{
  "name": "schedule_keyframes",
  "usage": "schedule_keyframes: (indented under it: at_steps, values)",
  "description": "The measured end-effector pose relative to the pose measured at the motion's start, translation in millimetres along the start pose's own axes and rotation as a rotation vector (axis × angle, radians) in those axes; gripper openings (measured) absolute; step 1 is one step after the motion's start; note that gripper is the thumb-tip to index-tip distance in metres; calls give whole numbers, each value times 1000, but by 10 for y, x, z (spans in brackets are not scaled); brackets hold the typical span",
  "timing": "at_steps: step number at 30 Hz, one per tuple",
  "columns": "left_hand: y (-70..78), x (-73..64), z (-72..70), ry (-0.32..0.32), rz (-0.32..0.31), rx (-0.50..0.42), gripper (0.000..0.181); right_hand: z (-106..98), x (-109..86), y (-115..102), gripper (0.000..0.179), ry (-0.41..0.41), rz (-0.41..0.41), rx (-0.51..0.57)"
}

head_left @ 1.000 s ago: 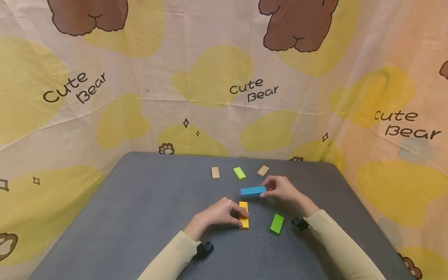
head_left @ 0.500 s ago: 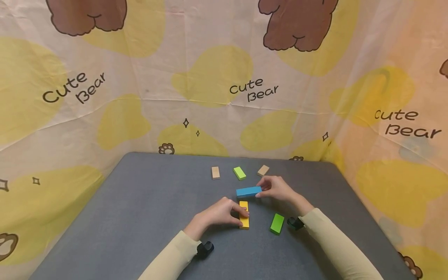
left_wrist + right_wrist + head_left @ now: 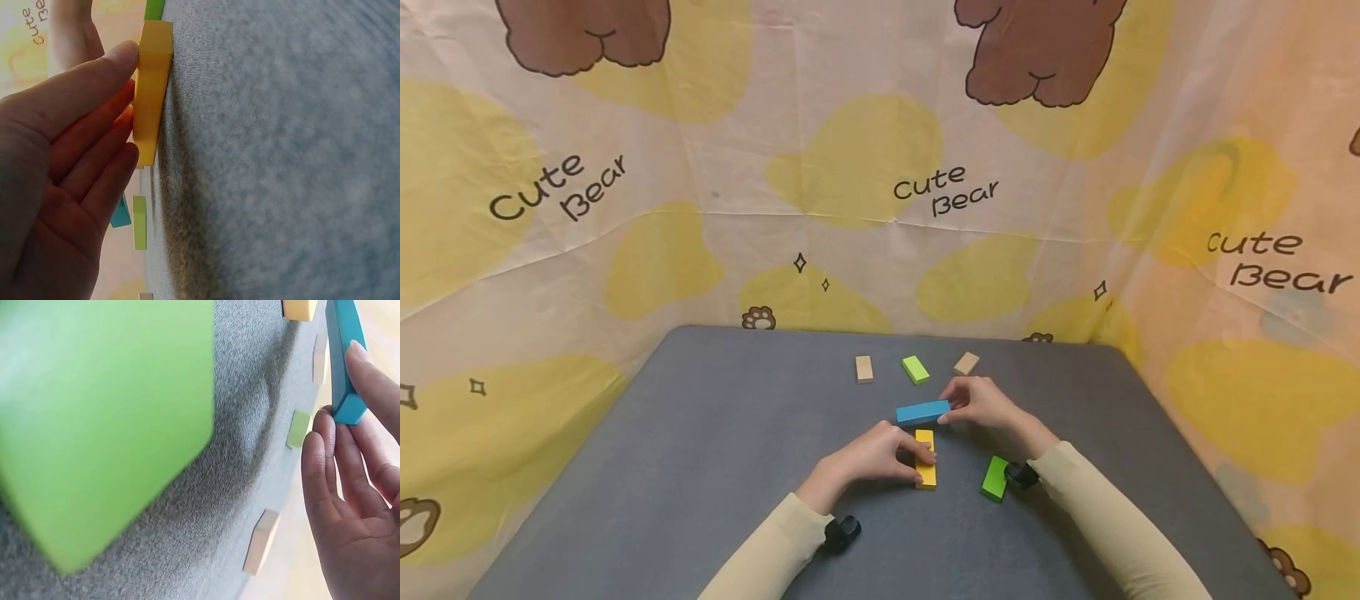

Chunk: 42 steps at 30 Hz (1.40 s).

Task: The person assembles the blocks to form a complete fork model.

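My left hand rests its thumb and fingertips on a yellow block that lies lengthwise, pointing away from me, on the table. In the left wrist view the thumb touches the yellow block near one end, with the other fingers farther along it. My right hand pinches the right end of a long blue block, just beyond the yellow one. Seen from the right wrist, the blue block is held off the table between thumb and fingers.
A green block lies on the grey table, partly covered by the camera at my right wrist. Along the back are a wooden block, a light green block and another wooden block. A printed cloth hangs behind.
My right hand has moved left with the blue block, bringing it over toward the far end of the yellow block. The left hand has stayed on the yellow block.
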<state>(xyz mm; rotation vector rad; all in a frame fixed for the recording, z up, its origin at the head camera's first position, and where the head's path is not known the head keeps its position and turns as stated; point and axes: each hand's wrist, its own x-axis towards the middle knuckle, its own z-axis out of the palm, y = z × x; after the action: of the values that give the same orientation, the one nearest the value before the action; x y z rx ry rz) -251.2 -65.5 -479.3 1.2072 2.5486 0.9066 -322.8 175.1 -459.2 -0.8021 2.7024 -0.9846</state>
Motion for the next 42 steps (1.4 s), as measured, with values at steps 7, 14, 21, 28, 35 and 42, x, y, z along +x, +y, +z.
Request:
schedule_keyframes:
  at_steps: [7,14,21,28,35,42]
  values:
    - [1,11,9,-3,-15,-12,32,27,23,2,33,-20,10,-3]
    - [24,-10,-5,-10,-30,-27,31,39,24,2,32,-46,49,-3]
    - [13,-7,13,-15,-34,-24,31,35,27,11,32,-86,53,-22]
    - [12,-5,26,-7,-33,-21,30,-8,28,-13,32,-137,64,-27]
    - [12,-2,26,-3,-26,-2,30,-24,37,-1,34,-158,57,-20]
    - [16,-1,21,4,-13,8,30,-27,34,6,33,-152,60,-12]
